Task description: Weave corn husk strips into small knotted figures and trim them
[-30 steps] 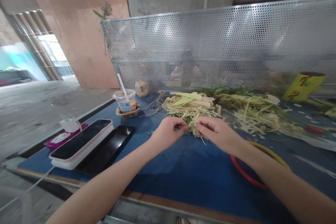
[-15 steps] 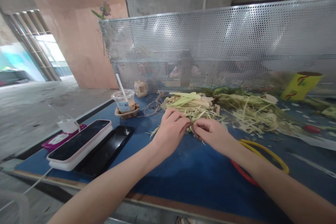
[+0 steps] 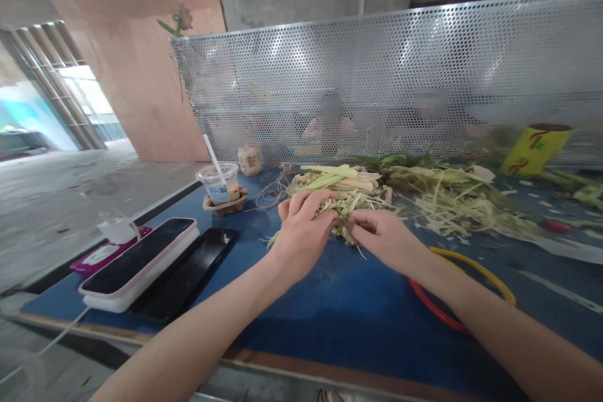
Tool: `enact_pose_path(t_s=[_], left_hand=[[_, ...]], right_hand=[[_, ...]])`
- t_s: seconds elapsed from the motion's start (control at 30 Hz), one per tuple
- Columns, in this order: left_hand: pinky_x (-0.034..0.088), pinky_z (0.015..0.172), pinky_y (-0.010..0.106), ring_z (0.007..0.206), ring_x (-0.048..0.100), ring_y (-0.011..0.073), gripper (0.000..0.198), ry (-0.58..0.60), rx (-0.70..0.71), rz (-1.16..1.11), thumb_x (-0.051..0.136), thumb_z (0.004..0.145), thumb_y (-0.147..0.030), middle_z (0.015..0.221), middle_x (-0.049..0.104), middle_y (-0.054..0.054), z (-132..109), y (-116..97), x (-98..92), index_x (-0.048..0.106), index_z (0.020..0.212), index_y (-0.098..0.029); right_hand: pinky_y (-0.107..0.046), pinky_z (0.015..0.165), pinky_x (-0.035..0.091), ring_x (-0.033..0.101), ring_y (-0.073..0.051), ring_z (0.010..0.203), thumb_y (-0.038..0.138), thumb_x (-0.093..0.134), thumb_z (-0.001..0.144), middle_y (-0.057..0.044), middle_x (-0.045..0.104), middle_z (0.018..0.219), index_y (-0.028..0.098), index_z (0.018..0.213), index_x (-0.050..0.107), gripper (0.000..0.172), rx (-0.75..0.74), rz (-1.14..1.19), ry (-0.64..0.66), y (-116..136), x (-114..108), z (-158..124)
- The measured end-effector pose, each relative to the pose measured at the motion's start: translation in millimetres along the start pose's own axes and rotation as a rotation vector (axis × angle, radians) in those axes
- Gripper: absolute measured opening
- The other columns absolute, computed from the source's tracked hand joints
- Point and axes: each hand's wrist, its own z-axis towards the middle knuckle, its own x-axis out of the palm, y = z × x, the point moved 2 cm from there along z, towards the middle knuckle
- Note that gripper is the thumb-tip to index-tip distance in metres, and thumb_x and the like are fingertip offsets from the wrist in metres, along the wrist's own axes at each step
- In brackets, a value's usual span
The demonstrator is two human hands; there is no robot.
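Note:
My left hand (image 3: 301,229) lies over a small bundle of thin green and pale plant strips (image 3: 346,208) on the blue table (image 3: 339,308), fingers curled round its left end. My right hand (image 3: 384,237) pinches the bundle's near right part with thumb and fingers pressed together. Behind the bundle lies a stack of pale trimmed stalks (image 3: 346,179). A tangle of brown twine (image 3: 273,191) lies just to its left.
A plastic cup with a straw (image 3: 221,183) stands far left, with two phones (image 3: 141,259) near the table's left edge. Loose leaf scraps (image 3: 452,201) spread to the right. Red and yellow rings (image 3: 464,289) lie under my right forearm. A perforated metal screen (image 3: 377,75) closes the back; a yellow cup (image 3: 534,149) stands far right.
My left hand has moved forward from a pinch beside the right hand to lie over the bundle's left end. The right hand has stayed almost where it was.

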Motion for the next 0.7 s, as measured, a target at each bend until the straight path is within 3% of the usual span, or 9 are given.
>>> enact_pose_path(t_s=[0.2, 0.47, 0.57, 0.7], left_hand=[[0.024, 0.08, 0.033, 0.094, 0.044, 0.0148, 0.015, 0.046, 0.037, -0.073, 0.045, 0.086, -0.023, 0.097, 0.063, -0.003, 1.0, -0.4, 1.6, 0.059, 0.083, -0.023], [0.028, 0.074, 0.032, 0.088, 0.045, 0.0168, 0.014, 0.162, -0.027, -0.146, 0.044, 0.084, -0.019, 0.084, 0.063, 0.002, 3.1, -1.5, -0.8, 0.054, 0.074, -0.018], [0.03, 0.074, 0.031, 0.087, 0.047, 0.0175, 0.011, 0.228, -0.123, -0.217, 0.045, 0.081, -0.018, 0.081, 0.061, 0.001, 3.6, 1.5, 0.9, 0.052, 0.072, -0.018], [0.035, 0.071, 0.029, 0.079, 0.051, 0.0166, 0.015, 0.333, -0.292, -0.373, 0.045, 0.079, -0.022, 0.076, 0.06, 0.001, 6.4, 6.2, 4.4, 0.052, 0.067, -0.018]], right_hand=[[-0.021, 0.044, 0.023, 0.03, -0.008, 0.045, 0.021, 0.039, 0.074, 0.007, 0.032, 0.048, 0.019, 0.055, 0.036, 0.019, 0.018, 0.006, -0.003, -1.0, -0.7, -0.4], [-0.02, 0.043, 0.025, 0.032, -0.007, 0.044, 0.024, 0.04, 0.077, 0.006, 0.035, 0.049, 0.02, 0.058, 0.038, 0.019, -0.042, -0.105, 0.021, -1.2, -0.3, -0.4], [-0.021, 0.044, 0.025, 0.038, -0.008, 0.045, 0.025, 0.04, 0.078, 0.005, 0.041, 0.05, 0.02, 0.061, 0.04, 0.018, -0.064, -0.249, 0.023, -0.3, 1.6, -1.7], [-0.024, 0.044, 0.021, 0.041, -0.011, 0.045, 0.024, 0.039, 0.079, 0.002, 0.048, 0.051, 0.02, 0.065, 0.046, 0.016, -0.158, -0.62, -0.077, 4.1, 4.3, -5.8]])
